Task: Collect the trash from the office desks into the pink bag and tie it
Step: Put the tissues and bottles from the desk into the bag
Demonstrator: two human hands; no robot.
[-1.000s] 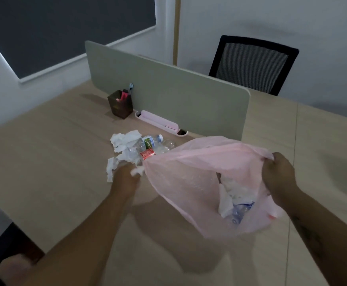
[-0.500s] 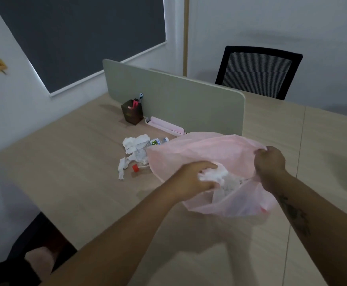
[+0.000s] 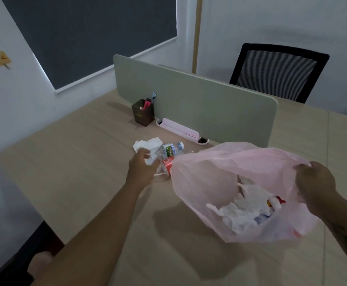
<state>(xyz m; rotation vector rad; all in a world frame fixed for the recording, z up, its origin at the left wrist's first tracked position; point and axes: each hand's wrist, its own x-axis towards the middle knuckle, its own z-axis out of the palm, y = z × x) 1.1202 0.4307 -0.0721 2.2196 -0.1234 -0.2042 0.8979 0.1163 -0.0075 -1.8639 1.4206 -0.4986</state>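
Observation:
A pink plastic bag (image 3: 215, 174) hangs open above the wooden desk (image 3: 71, 162), with crumpled tissues (image 3: 242, 211) and other trash inside. My right hand (image 3: 314, 180) grips the bag's right rim. My left hand (image 3: 141, 168) is out at the trash pile left of the bag, its fingers closing around a white tissue (image 3: 151, 159). Beside it lie another crumpled tissue (image 3: 147, 143), a clear plastic bottle with a green label (image 3: 171, 149) and a red-labelled bottle (image 3: 167, 165), partly hidden by the bag.
A grey-green divider panel (image 3: 199, 106) runs across the desk. In front of it stand a dark pen holder (image 3: 142, 112) and a pink power strip (image 3: 178, 129). A black mesh chair (image 3: 277, 73) stands behind the desk. The desk's left edge is close to the wall.
My left hand dropped a tissue into the bag, then went back left to the trash pile. The bag's mouth is now held wider open and nearer to me.

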